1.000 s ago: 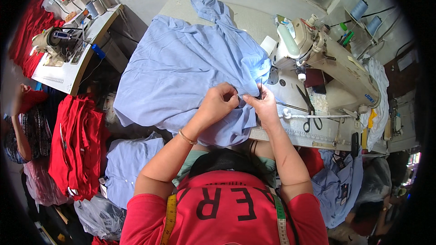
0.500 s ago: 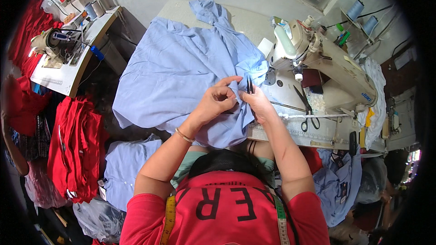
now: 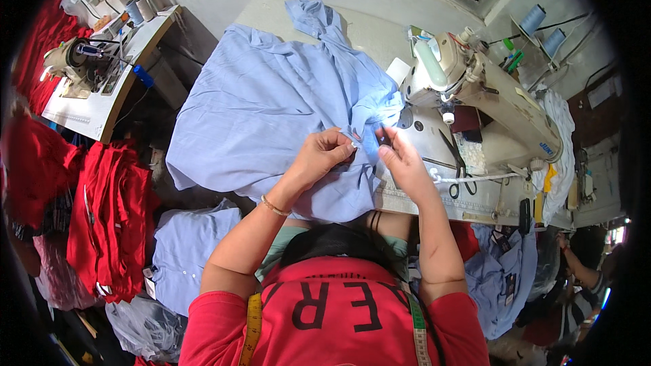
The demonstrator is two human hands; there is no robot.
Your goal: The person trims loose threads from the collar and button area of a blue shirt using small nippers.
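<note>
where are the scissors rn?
In the head view, the scissors lie on the sewing machine bed at right, just right of the right hand, which pinches the blue shirt.

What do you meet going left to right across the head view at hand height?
Red garments → blue shirt → left hand → right hand → scissors → sewing machine.

A single wide fisheye view looks steeply down from the person's head, close above both forearms, which enter from the lower edge. It faces forward over the surface (image 3: 380,34), with the sewing machine (image 3: 475,88) to the right. Straight edges bend toward the dark round rim.
</note>
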